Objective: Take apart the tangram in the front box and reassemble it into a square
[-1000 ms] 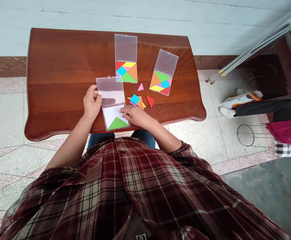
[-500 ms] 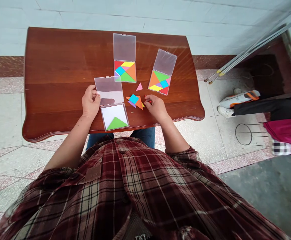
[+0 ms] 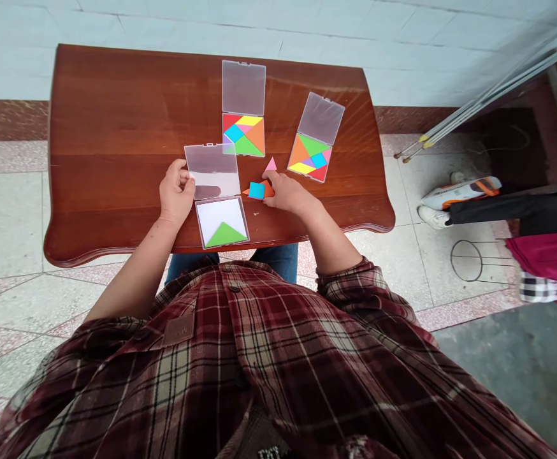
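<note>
The raised clear lid (image 3: 211,169) of the nearest tangram case is pinched at its left edge by my left hand (image 3: 176,192), closed. Its tray (image 3: 210,213) has a white bottom and one large green triangle (image 3: 225,234) along the near side. To the right of this case lies a loose pile: a blue square (image 3: 256,190) on top, with an orange triangle (image 3: 269,189) partly under it. My right hand (image 3: 287,192) rests over the pile's right side, thumb and fingers apart around the orange piece. Just beyond its fingertips is a small pink triangle (image 3: 271,164). Other pieces are hidden under the hand.
Two more open tangram cases, filled with coloured pieces, lie at the back middle (image 3: 243,135) and back right (image 3: 310,157) of the brown wooden table (image 3: 125,127). A person's leg (image 3: 489,209) and a wire stand (image 3: 467,260) are off to the right.
My right hand has moved left onto the pile and its fingers have spread. The blue square has turned a little. My left hand keeps its hold on the lid.
</note>
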Demonstrator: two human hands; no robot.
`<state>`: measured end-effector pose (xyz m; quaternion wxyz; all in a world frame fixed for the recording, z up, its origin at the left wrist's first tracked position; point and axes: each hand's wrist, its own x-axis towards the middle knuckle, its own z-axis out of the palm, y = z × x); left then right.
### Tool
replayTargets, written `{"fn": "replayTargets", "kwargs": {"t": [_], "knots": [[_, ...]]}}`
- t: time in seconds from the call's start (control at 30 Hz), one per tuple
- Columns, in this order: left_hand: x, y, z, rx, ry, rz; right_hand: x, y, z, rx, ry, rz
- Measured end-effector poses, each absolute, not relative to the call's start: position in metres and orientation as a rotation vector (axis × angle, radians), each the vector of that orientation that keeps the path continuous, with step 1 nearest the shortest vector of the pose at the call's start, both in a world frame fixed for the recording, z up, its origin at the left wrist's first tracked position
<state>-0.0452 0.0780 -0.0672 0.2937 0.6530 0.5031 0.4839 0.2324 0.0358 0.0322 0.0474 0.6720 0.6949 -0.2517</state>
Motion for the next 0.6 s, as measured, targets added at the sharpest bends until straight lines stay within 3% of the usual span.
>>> {"fn": "replayTargets", "kwargs": {"t": [0.3, 0.6], "knots": [[-0.045, 0.077, -0.066, 1.771, 1.335, 1.289, 0.234, 0.032, 0.044, 2.104, 2.060, -0.683], [-0.045, 0.080, -0.072, 1.765, 1.328, 1.297, 0.255, 0.029, 0.030, 2.198, 2.122, -0.829]]}}
